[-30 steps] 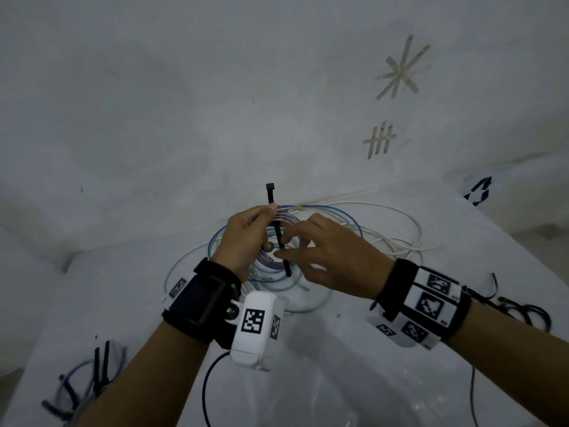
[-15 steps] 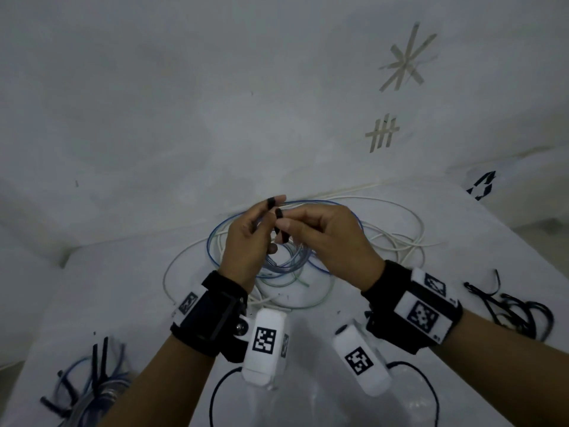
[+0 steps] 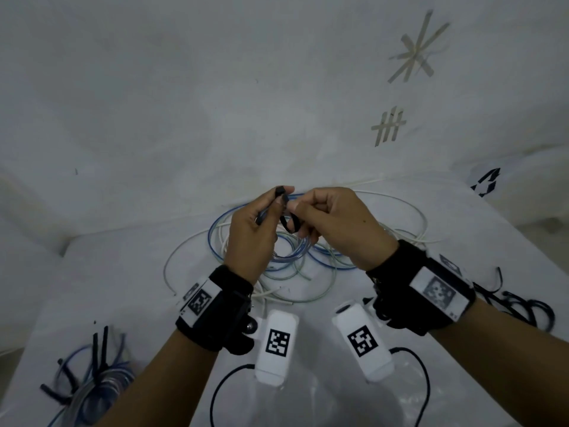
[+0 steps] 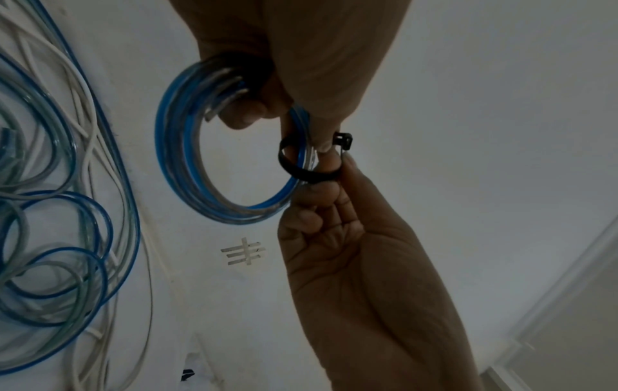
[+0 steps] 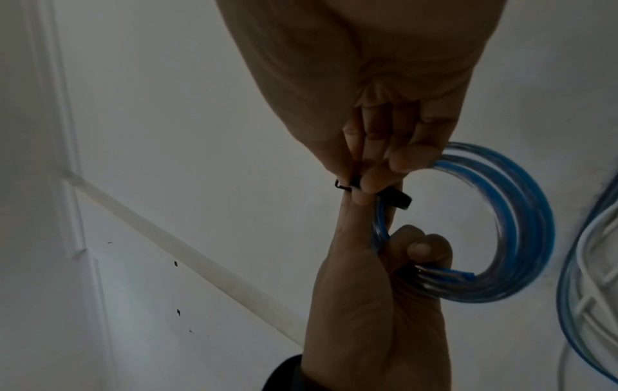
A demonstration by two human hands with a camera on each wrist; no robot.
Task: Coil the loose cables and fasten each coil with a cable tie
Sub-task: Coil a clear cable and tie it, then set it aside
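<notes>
Since a second earlier, both hands had risen from the heap, and the black cable tie [image 4: 302, 169], then a straight upright strip, had been bent into a loop around the blue coil [image 4: 187, 156]. The left hand [image 3: 251, 235] curled its lower fingers round the bundled turns and pinched the tie's head end between thumb and forefinger; the right hand [image 3: 335, 226] pinched the tail end just beside it, its other fingers folded in. Whether the tail had already entered the head [image 4: 344, 140] was hard to tell, since fingertips covered the joint in both wrist views, but the loop hung slack around the coil, so cinching probably remained. On the white surface [image 3: 462, 241] below, a tangle of loose cables [image 3: 308, 263], white and blue, lay uncoiled, which suggested several more rounds. At the near left edge lay a blurred bundle [image 3: 92, 374] of bluish cable with black strips standing from it, apparently finished work, and a dark pile [image 3: 523, 306] lay near the right wrist, possibly spare ties.
</notes>
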